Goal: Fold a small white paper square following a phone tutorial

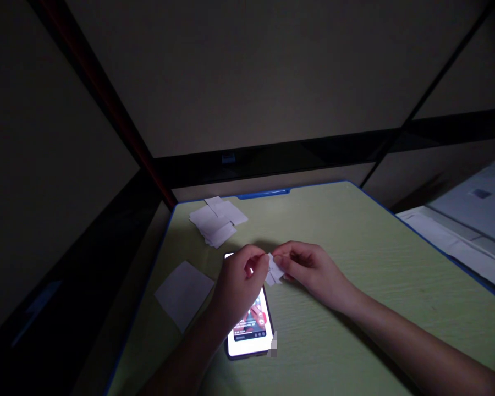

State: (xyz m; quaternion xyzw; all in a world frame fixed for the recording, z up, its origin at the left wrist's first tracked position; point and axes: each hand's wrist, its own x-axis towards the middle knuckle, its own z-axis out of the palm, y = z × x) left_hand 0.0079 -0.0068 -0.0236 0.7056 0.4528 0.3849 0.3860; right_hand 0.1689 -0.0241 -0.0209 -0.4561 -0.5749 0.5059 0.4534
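A small piece of folded white paper [275, 270] is pinched between both hands over the middle of the table. My left hand [244, 275] grips its left edge with thumb and forefinger. From the other side, my right hand [307, 268] holds the right edge, fingers curled. Under my left hand and wrist lies a phone [249, 347] with a lit screen, its upper part mostly covered. To the left of that hand rests a flat square sheet of white paper [183, 294]. Farther back is a loose pile of white paper pieces [214, 220].
The pale green table [355, 247] has a blue rim and a blue handle-like strip [264, 194] at its far edge. Dark panelled wall [272, 77] stands behind it. A large white object [478, 198] lies beyond the right edge. The room is dim.
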